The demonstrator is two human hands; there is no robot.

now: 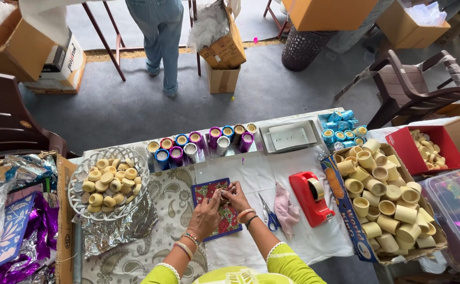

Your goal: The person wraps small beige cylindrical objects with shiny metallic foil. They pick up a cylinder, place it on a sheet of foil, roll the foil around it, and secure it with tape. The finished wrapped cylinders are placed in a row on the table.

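My left hand (206, 213) and my right hand (236, 196) meet over a small red patterned tray with a blue border (202, 192) lying on the white tablecloth. Both sets of fingertips pinch a tiny object at the tray's middle; what it is cannot be made out. Bangles circle both wrists, and green sleeves show at the bottom edge. Scissors with blue handles (269, 214) lie just right of my right hand, beside a crumpled pink cloth (286, 206).
A red tape dispenser (311, 197) sits to the right. A cardboard box of cream candle cups (385, 202) fills the right side. A clear basket of small candles (109, 181) rests left on foil. Foil-wrapped candles (203, 143) line the far edge. A person in jeans (161, 37) stands beyond.
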